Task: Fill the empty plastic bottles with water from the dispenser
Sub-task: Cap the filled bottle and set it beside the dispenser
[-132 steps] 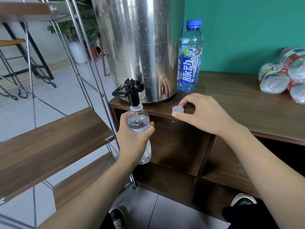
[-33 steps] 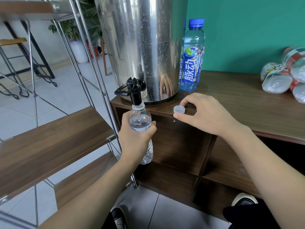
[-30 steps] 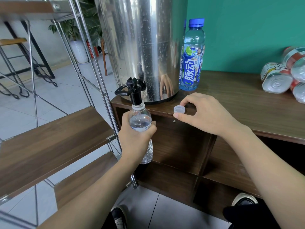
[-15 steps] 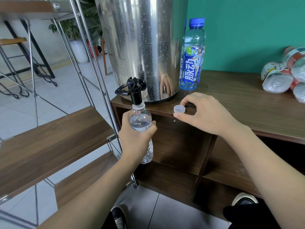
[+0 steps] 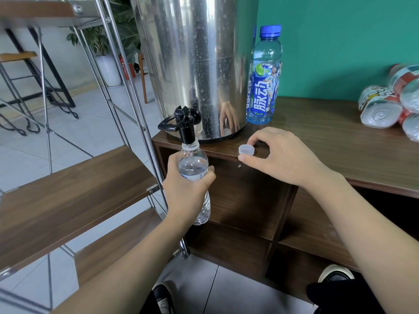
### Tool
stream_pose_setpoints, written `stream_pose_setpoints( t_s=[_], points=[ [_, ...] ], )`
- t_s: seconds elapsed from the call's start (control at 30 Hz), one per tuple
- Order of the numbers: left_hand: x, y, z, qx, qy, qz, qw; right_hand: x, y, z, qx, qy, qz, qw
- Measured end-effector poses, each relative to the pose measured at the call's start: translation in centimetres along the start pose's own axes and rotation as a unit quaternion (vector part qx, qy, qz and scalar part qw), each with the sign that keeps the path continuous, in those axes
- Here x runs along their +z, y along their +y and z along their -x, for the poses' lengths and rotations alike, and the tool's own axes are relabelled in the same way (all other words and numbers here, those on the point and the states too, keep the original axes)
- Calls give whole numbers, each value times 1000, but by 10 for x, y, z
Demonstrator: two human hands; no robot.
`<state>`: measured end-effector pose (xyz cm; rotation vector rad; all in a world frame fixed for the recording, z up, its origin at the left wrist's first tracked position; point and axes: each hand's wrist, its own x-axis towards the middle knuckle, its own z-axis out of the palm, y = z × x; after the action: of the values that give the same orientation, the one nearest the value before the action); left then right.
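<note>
My left hand (image 5: 186,191) grips a clear plastic bottle (image 5: 193,168) upright, its open mouth right under the black tap (image 5: 182,124) of the steel water dispenser (image 5: 192,64). Water fills the bottle nearly up to its shoulder. My right hand (image 5: 278,159) rests on the edge of the wooden cabinet top (image 5: 328,141) and pinches the bottle's pale cap (image 5: 246,150) between thumb and forefinger. A blue-capped bottle with a blue label (image 5: 264,78) stands beside the dispenser.
Several red-labelled bottles (image 5: 390,105) lie on their sides at the right end of the cabinet top. A metal-framed shelf with wooden boards (image 5: 68,196) stands close on the left of the tap. My shoes (image 5: 335,274) show on the tiled floor below.
The water level in the held bottle has risen slightly. Both hands stay where they were.
</note>
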<state>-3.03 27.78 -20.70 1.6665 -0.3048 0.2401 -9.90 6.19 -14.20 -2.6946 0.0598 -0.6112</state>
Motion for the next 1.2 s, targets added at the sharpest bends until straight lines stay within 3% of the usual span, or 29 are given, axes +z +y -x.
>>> stream_pose_setpoints(
  t_s=[1.2],
  points=[
    [1,2,1,-5,4,7,1000,0,-1,1,-4,0,5,1000]
  ],
)
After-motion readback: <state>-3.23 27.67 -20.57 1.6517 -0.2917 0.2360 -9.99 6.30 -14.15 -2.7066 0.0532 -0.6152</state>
